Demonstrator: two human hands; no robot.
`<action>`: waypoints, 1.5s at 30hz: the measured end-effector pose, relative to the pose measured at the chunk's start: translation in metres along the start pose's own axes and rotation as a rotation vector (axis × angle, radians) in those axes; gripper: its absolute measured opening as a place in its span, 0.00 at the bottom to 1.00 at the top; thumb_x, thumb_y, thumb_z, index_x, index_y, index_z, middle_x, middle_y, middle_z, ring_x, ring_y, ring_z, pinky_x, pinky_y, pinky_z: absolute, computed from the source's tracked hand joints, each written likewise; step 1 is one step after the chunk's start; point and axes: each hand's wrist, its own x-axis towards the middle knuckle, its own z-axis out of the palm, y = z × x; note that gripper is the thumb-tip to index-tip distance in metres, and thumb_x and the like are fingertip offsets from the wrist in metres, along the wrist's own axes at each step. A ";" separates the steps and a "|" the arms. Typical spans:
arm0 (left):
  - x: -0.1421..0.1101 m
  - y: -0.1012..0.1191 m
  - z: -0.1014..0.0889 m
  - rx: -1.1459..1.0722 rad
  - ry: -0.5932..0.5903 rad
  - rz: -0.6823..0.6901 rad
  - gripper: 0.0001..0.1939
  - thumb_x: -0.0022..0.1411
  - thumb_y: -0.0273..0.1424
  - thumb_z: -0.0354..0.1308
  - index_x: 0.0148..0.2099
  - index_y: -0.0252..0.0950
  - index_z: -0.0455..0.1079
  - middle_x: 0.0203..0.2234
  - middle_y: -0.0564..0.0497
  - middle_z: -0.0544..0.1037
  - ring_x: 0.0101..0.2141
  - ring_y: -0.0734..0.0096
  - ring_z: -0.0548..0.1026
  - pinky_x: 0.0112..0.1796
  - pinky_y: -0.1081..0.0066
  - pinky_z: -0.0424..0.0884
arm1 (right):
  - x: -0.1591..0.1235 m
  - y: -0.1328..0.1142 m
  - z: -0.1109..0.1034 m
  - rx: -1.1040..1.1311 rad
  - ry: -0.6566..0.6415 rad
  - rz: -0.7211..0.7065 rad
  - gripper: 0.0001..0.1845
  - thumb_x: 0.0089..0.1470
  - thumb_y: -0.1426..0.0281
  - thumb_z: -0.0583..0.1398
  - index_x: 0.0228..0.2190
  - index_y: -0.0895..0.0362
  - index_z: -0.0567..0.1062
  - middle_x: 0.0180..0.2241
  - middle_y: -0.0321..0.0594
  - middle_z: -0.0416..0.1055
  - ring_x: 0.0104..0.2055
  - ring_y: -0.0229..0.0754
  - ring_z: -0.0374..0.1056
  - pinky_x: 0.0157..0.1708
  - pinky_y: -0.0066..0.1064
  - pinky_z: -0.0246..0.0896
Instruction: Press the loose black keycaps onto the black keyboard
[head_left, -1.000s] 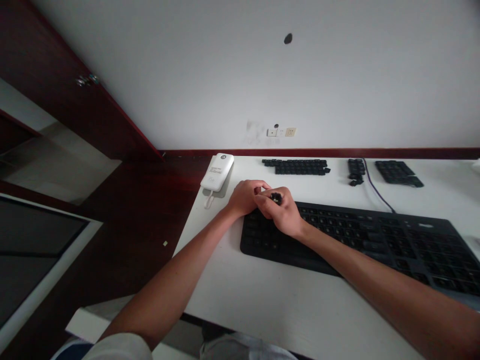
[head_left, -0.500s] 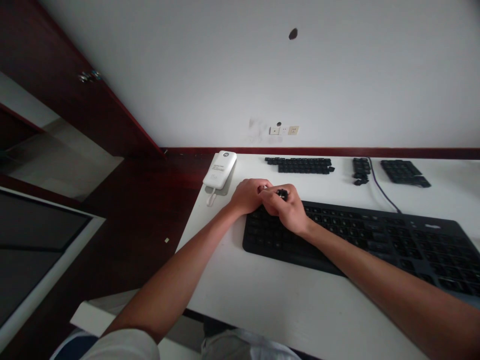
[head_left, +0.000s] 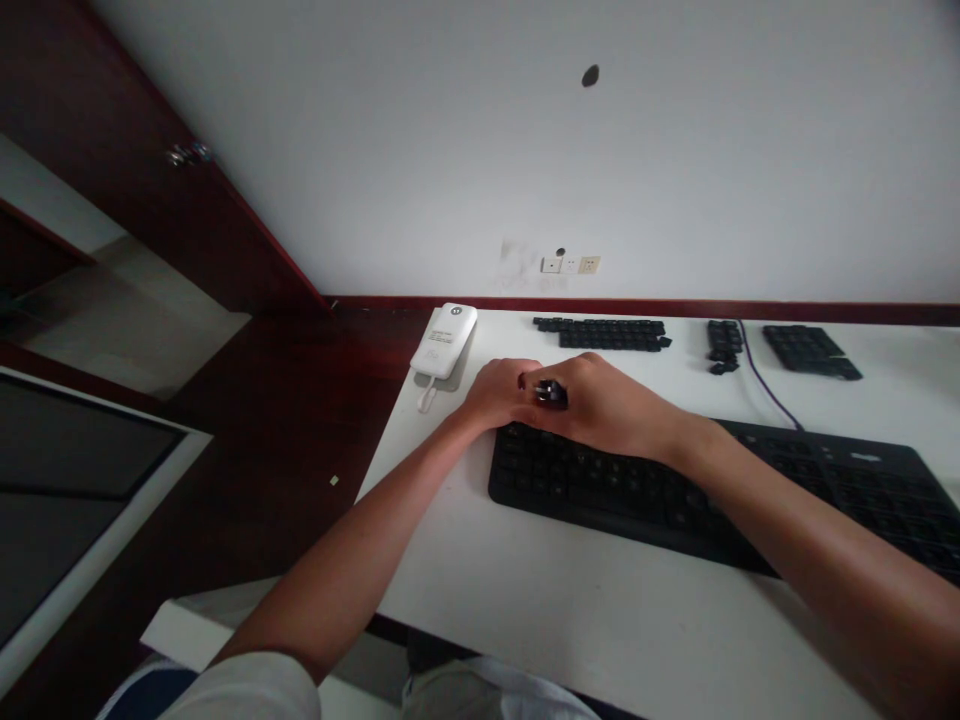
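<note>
A black keyboard (head_left: 600, 490) lies slanted on the white table, its far left corner beneath my hands. My left hand (head_left: 499, 390) is closed at that corner, its fingertips hidden behind my right hand; what they hold cannot be made out. Against it, my right hand (head_left: 607, 405) is curled round a small black object with a shiny metal part (head_left: 551, 393). Most of that object is covered by the fingers. Beyond the keyboard, black keycaps lie in groups: a long block (head_left: 611, 333), a small cluster (head_left: 723, 345) and a wider block (head_left: 810, 350).
A white power bank (head_left: 445, 340) with a short strap rests at the table's far left corner. The keyboard's dark cable (head_left: 765, 385) runs back between keycap groups. Behind the table is a wall with sockets (head_left: 570, 265); a dark red door (head_left: 172, 150) stands left.
My right hand has turned over, its back now facing up and its forearm farther forward, with the black object tilted differently. My left hand stays in nearly the same place.
</note>
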 end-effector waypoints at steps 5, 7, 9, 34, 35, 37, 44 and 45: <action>-0.002 0.004 -0.002 -0.111 0.023 -0.006 0.16 0.64 0.41 0.57 0.39 0.37 0.82 0.25 0.54 0.77 0.27 0.73 0.69 0.31 0.72 0.57 | -0.005 0.006 -0.008 -0.316 -0.197 0.118 0.05 0.56 0.70 0.66 0.34 0.52 0.84 0.31 0.40 0.79 0.33 0.43 0.73 0.34 0.32 0.60; -0.003 0.005 -0.001 -0.122 0.029 -0.005 0.17 0.65 0.41 0.56 0.39 0.37 0.83 0.25 0.54 0.77 0.27 0.74 0.69 0.31 0.72 0.58 | -0.006 0.006 -0.005 -0.367 -0.238 0.157 0.06 0.55 0.70 0.67 0.36 0.51 0.85 0.33 0.41 0.81 0.36 0.46 0.76 0.35 0.33 0.61; -0.003 0.005 -0.001 -0.133 0.036 -0.007 0.17 0.64 0.41 0.56 0.39 0.37 0.83 0.25 0.53 0.77 0.27 0.74 0.68 0.31 0.72 0.58 | -0.006 0.002 -0.002 -0.405 -0.271 0.177 0.06 0.55 0.70 0.67 0.36 0.51 0.85 0.34 0.42 0.81 0.37 0.48 0.77 0.34 0.34 0.61; -0.003 0.005 -0.001 -0.176 0.030 -0.016 0.17 0.63 0.41 0.57 0.39 0.36 0.83 0.25 0.53 0.77 0.27 0.74 0.68 0.30 0.73 0.58 | -0.005 0.002 0.005 -0.500 -0.297 0.220 0.13 0.58 0.69 0.66 0.46 0.53 0.83 0.40 0.49 0.81 0.42 0.54 0.79 0.37 0.35 0.66; -0.003 0.005 -0.001 -0.178 0.032 -0.015 0.17 0.63 0.41 0.57 0.38 0.36 0.83 0.25 0.53 0.77 0.27 0.74 0.68 0.30 0.73 0.58 | -0.005 0.000 0.006 -0.519 -0.294 0.223 0.13 0.59 0.69 0.66 0.47 0.54 0.82 0.39 0.50 0.81 0.42 0.55 0.79 0.36 0.36 0.66; -0.003 0.005 -0.001 -0.184 0.035 -0.013 0.16 0.62 0.41 0.58 0.39 0.36 0.83 0.25 0.53 0.77 0.27 0.74 0.68 0.30 0.73 0.59 | -0.006 -0.002 0.008 -0.559 -0.287 0.226 0.13 0.59 0.69 0.66 0.46 0.55 0.82 0.39 0.51 0.81 0.42 0.57 0.79 0.36 0.37 0.66; -0.003 0.004 0.000 -0.195 0.032 -0.023 0.16 0.61 0.40 0.58 0.39 0.36 0.83 0.25 0.52 0.77 0.28 0.73 0.69 0.30 0.73 0.61 | -0.011 -0.008 0.015 -0.631 -0.244 0.222 0.12 0.59 0.70 0.68 0.45 0.58 0.80 0.39 0.53 0.81 0.43 0.63 0.79 0.36 0.41 0.69; -0.003 0.004 0.000 -0.193 0.034 -0.022 0.16 0.61 0.40 0.58 0.38 0.36 0.83 0.25 0.52 0.77 0.28 0.73 0.69 0.30 0.73 0.61 | -0.010 -0.008 0.015 -0.631 -0.245 0.223 0.12 0.58 0.70 0.68 0.45 0.58 0.80 0.39 0.53 0.81 0.43 0.63 0.79 0.36 0.41 0.69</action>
